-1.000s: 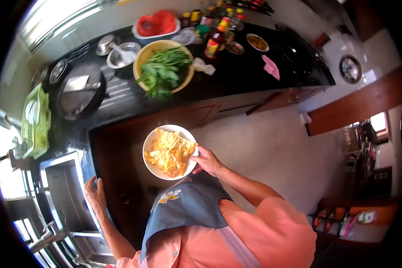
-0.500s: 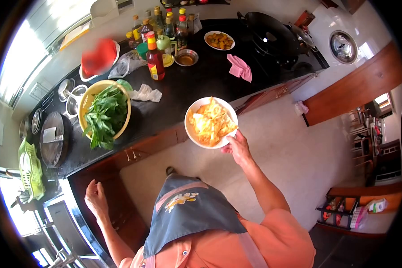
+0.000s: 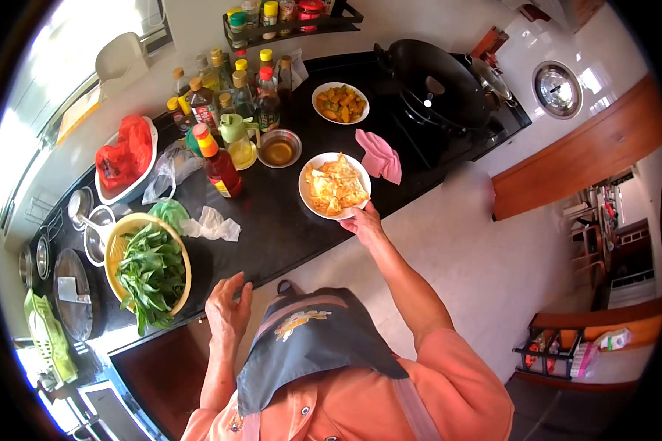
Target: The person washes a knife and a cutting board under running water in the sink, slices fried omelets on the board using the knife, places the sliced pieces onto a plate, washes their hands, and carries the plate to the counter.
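Note:
My right hand (image 3: 365, 223) grips the near right rim of a white plate (image 3: 306, 200), thumb over the edge. Yellow-orange fried egg (image 3: 335, 187) fills the plate. It is over the front part of the counter, beside a folded pink cloth (image 3: 379, 156); whether it touches the counter I cannot tell. Nothing is in my left hand (image 3: 228, 307), which hovers by the counter's front edge with its fingers loosely bent and thumb apart. Nearest to it is a yellow colander (image 3: 186, 277) heaped with leafy greens (image 3: 151, 270).
Behind the plate stand a metal bowl (image 3: 279, 148) of brown liquid, an oil jug (image 3: 238, 140), a red sauce bottle (image 3: 221, 167) and several other bottles. A dish of cooked orange chunks (image 3: 341, 104) sits near the black wok (image 3: 438, 81). A round chopping board with a cleaver (image 3: 73, 289) lies left.
My right hand has carried the plate of egg from over the floor to over the counter. My left hand has moved forward and right, towards the counter edge. The view has shifted too.

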Motion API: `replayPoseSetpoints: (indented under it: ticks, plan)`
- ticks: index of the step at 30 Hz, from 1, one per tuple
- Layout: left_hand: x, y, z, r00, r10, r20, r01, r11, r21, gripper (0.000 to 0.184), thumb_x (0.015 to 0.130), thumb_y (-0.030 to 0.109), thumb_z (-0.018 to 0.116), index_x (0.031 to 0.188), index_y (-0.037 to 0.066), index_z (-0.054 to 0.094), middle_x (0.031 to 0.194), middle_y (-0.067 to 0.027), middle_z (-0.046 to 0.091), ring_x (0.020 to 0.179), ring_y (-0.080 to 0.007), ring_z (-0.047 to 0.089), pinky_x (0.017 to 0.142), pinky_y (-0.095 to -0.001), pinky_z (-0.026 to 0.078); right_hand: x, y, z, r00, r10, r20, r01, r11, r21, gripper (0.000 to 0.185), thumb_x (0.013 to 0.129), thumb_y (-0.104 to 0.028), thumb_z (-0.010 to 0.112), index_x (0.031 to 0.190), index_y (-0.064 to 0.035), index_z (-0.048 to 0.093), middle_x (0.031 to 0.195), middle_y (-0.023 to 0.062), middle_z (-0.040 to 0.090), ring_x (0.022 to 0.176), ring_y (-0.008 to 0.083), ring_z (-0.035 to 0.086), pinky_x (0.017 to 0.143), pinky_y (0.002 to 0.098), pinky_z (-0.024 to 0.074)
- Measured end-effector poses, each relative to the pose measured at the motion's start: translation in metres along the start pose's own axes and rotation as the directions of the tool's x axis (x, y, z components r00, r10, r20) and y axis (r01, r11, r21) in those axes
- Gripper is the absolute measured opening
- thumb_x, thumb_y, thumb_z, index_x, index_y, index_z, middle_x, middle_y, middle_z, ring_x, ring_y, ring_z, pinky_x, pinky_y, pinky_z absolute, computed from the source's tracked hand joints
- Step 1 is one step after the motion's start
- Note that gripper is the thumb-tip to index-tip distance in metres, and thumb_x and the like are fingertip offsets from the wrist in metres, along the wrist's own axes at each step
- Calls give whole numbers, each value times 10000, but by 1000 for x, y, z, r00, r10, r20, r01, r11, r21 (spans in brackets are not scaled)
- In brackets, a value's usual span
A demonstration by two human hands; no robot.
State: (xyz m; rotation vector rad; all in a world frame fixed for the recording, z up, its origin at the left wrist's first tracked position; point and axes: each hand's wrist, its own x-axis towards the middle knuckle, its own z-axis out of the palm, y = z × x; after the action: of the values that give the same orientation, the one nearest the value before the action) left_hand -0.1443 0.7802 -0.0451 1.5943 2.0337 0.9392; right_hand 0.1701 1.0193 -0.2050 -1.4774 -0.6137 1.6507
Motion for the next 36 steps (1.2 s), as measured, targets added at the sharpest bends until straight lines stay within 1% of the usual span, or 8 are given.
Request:
replayPoseSetpoints:
  ticks: [4, 6, 7, 10, 15, 22, 29, 36]
  plan:
    - [40, 11, 16, 1000, 1, 12, -1, 1000, 20, 226, 889, 118, 727, 1088, 9, 728, 991, -178, 729, 898, -360, 715, 805, -422, 567, -1, -25, -25, 978, 79, 194, -63, 994, -89, 339, 1066, -213, 562, 1384, -121, 485, 1087, 159, 725, 877, 283, 756, 681, 337, 622]
    - [50, 10, 26, 999, -45, -3, 45, 999, 21, 223, 890, 117, 728, 1085, 10, 729, 991, -178, 729, 905, -360, 715, 812, -422, 566, 5, -53, -46, 986, 160, 45, -128, 906, -403, 339, 1041, -323, 612, 1253, -67, 549, 919, 160, 746, 706, 245, 747, 585, 342, 614]
    - [53, 11, 32, 997, -73, -15, 73, 997, 22, 221, 890, 117, 728, 1084, 11, 730, 991, -178, 729, 909, -360, 715, 816, -422, 565, 1, -71, -52, 996, 89, -4, -77, 835, -544, 361, 1021, -332, 641, 1242, -50, 594, 883, 132, 741, 659, 203, 727, 550, 321, 586]
    - [63, 26, 50, 993, -108, -52, 110, 993, 51, 215, 895, 117, 727, 1080, 7, 732, 999, -180, 730, 909, -361, 717, 819, -419, 567, 48, -108, -81, 973, -232, 25, 209, 820, -532, 300, 1025, -305, 637, 1188, -55, 664, 845, 61, 710, 622, 132, 675, 517, 288, 546]
    - [81, 75, 96, 968, -218, -127, 225, 974, 42, 215, 907, 114, 722, 1093, 7, 733, 1000, -177, 731, 881, -352, 723, 769, -404, 572, 196, -186, -71, 869, -476, 133, 452, 657, -603, 445, 1066, -405, 514, 1284, -45, 657, 977, 118, 745, 750, 177, 740, 610, 298, 587]
    - [67, 129, 144, 870, -409, -274, 444, 893, 77, 238, 913, 128, 724, 1124, 18, 735, 1020, -161, 739, 869, -304, 734, 677, -358, 571, 331, -237, -21, 951, -43, 306, 182, 878, -442, 480, 1084, -385, 486, 1483, -117, 474, 1085, 132, 719, 869, 231, 742, 723, 373, 630]
    - [37, 149, 171, 733, -583, -351, 630, 776, 28, 239, 907, 139, 722, 1117, 26, 741, 996, -155, 742, 932, -309, 727, 849, -398, 551, 328, -231, 3, 943, -89, 319, 227, 874, -429, 360, 1028, -125, 584, 1384, -70, 577, 1060, 129, 722, 896, 230, 741, 716, 385, 667]
    - [51, 145, 166, 802, -461, -379, 514, 857, 46, 238, 902, 124, 728, 1117, 25, 735, 999, -154, 741, 939, -314, 728, 854, -395, 559, 307, -182, 39, 916, -82, 392, 215, 927, -308, 396, 1024, -115, 585, 1416, -69, 554, 1078, 153, 721, 848, 262, 749, 707, 419, 664]
